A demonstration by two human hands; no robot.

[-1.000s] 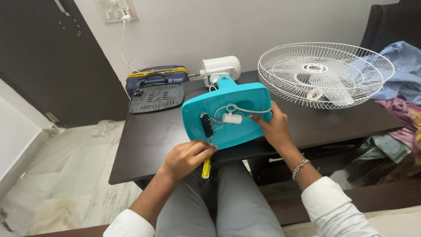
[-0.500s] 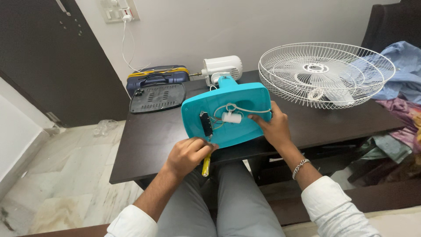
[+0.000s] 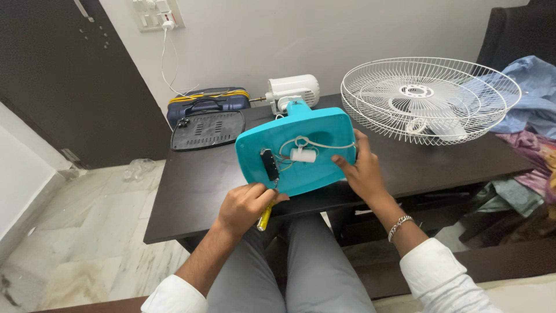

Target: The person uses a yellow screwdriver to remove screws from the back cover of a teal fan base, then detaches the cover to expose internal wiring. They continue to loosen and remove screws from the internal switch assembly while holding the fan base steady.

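Left hand (image 3: 246,204) is clenched around a yellow-handled screwdriver (image 3: 265,215), its tip seemingly at the lower edge of the turquoise fan base (image 3: 324,130), though the fingers hide the contact; right hand (image 3: 358,169) grips the base's right side, thumb on its underside, propping it tilted at the edge of the dark table (image 3: 197,185); a white capacitor (image 3: 303,155) and wires sit inside; a white fan guard (image 3: 431,98) lies well apart.

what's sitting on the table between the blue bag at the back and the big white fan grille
In the head view, between the blue bag and the white fan grille sit the white fan motor and, in front of it, the turquoise fan base.
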